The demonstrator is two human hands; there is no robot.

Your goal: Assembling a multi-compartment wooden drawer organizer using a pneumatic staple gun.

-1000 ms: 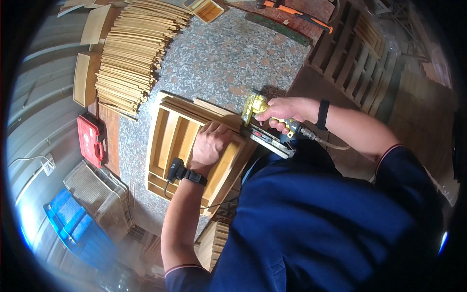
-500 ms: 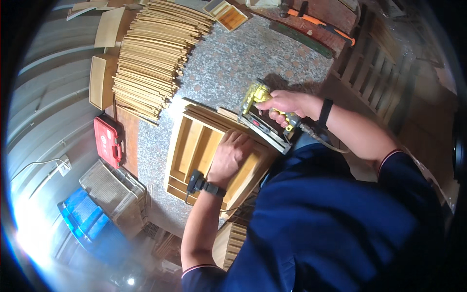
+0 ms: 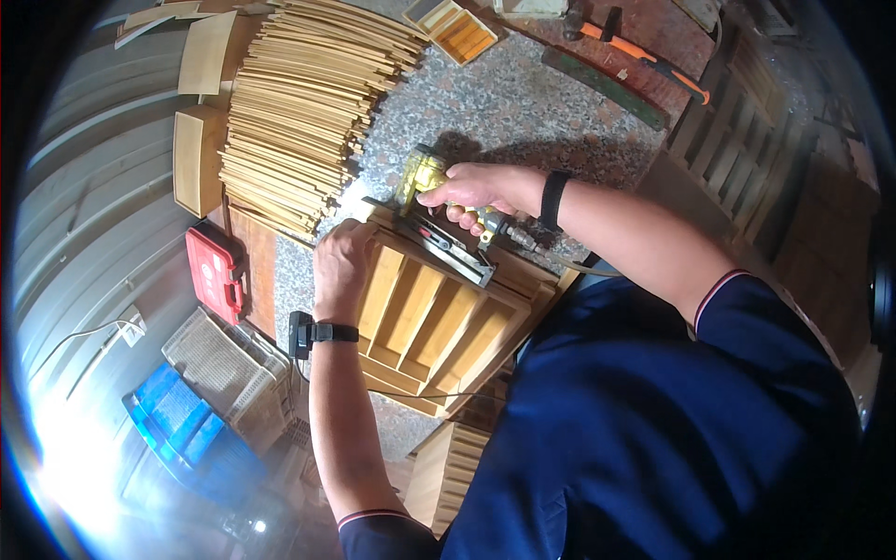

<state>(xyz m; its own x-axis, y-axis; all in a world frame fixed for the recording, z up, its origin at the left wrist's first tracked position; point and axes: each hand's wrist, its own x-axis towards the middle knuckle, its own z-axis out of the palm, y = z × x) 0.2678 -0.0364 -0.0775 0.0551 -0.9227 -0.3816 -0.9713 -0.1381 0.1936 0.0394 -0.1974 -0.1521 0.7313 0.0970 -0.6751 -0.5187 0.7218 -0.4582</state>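
Note:
A wooden divided tray (image 3: 403, 378) with several long slots lies on the speckled tabletop in front of me. My left hand (image 3: 342, 266) grips its far left corner, fingers bent over the edge; the fingertips are partly hidden. In my right hand (image 3: 481, 189) is a yellow nail gun (image 3: 426, 174), held by its handle with an air hose attached. The gun's long magazine (image 3: 448, 250) lies over the tray's far side, and its nose is close to the corner near my left hand. Whether the nose touches the wood is hard to make out.
Many thin wooden strips (image 3: 299, 112) are stacked at the far left. A small wooden box (image 3: 453, 33), a green bar (image 3: 607, 86) and an orange-handled hammer (image 3: 644, 54) lie at the back. Leftward are a red case (image 3: 215, 271) and a blue crate (image 3: 182, 420).
My left hand has moved from the tray's middle to its far left corner. The nail gun has shifted left along the tray's far side, and the tray appears turned and moved slightly.

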